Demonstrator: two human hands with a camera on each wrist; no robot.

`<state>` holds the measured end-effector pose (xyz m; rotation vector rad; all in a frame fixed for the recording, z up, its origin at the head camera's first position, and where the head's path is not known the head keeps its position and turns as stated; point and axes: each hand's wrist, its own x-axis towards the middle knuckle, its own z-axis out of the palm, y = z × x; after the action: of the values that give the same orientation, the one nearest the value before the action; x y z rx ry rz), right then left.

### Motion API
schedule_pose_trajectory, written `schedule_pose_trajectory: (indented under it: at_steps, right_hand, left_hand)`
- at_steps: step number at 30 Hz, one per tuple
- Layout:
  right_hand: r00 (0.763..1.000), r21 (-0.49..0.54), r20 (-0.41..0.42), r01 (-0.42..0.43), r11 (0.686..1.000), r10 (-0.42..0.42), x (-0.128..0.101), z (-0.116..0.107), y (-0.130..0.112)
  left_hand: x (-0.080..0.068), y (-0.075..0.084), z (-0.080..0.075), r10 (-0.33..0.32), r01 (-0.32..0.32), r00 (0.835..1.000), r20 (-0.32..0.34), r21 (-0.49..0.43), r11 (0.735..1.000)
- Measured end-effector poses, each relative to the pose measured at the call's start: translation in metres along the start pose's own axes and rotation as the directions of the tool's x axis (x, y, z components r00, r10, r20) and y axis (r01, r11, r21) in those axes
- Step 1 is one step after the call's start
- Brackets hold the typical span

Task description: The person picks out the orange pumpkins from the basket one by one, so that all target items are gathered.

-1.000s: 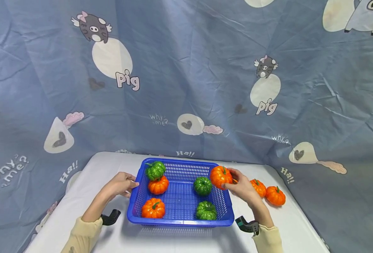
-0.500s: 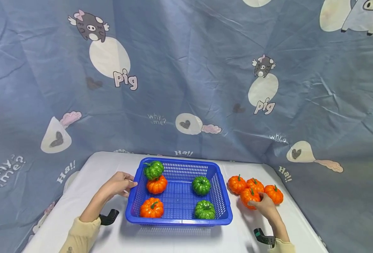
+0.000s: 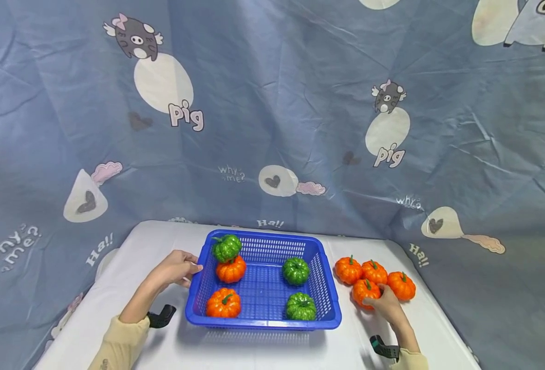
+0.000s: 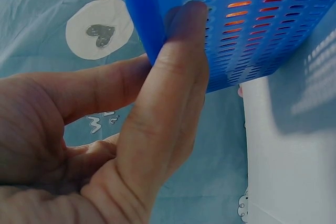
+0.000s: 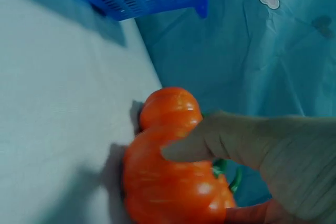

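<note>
One orange pumpkin (image 3: pixel 366 294), glossy, ribbed and green-stemmed, sits on the white table (image 3: pixel 254 354) to the right of the basket, nearest us of a cluster of four. Our right hand (image 3: pixel 389 303) has it clamped: thumb on one flank, fingers round the other, as the right wrist view shows; some of the fingers are hidden. Close by we count three more orange pumpkins: one to its left (image 3: pixel 348 270), one behind (image 3: pixel 374 272), one to its right (image 3: pixel 401 285). Whether the held one touches them we cannot tell.

Further left stands a blue basket (image 3: pixel 263 324), perforated walls, on the same table. Our left hand (image 3: pixel 175 268) pinches its left rim, thumb on one side, fingers pressed together along the outer wall. Inside we note five pieces: a front-left orange pumpkin (image 3: pixel 223 303); a back-left orange pumpkin (image 3: pixel 230 272) with a green pumpkin (image 3: pixel 227 248) above it, overlapping it in our view; on the right side, a rear green pumpkin (image 3: pixel 296 271) and a front green pumpkin (image 3: pixel 301 307).

Cream sleeves (image 3: pixel 124 339) on both arms; beyond the table, a blue-grey cloth (image 3: pixel 254 128) printed with cartoon pigs
</note>
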<state>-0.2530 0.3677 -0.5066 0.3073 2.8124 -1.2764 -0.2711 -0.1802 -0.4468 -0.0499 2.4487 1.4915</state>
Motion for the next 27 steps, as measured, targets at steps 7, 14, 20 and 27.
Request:
schedule_pose_trajectory:
  at_steps: [7, 14, 20, 27]
  right_hand:
    - [1.000, 0.016, -0.005, 0.011, 1.000, -0.011, -0.007, -0.009, -0.029]
    - [0.986, 0.020, -0.005, 0.164, 0.986, -0.164, -0.013, -0.004, -0.092]
    - [0.938, 0.061, 0.081, 0.332, 0.941, -0.336, -0.019, 0.022, -0.148]
    - [0.845, 0.128, 0.284, 0.436, 0.891, -0.454, -0.016, 0.071, -0.194]
  left_hand:
    - [0.001, 0.001, 0.001, -0.017, 0.017, 1.000, -0.009, 0.008, 1.000]
    - [0.002, -0.002, 0.001, -0.010, 0.010, 1.000, -0.006, -0.014, 1.000]
    - [0.002, -0.003, 0.001, -0.018, 0.017, 1.000, -0.008, -0.013, 1.000]
    - [0.000, 0.001, 0.002, -0.018, 0.018, 1.000, -0.018, -0.011, 1.000]
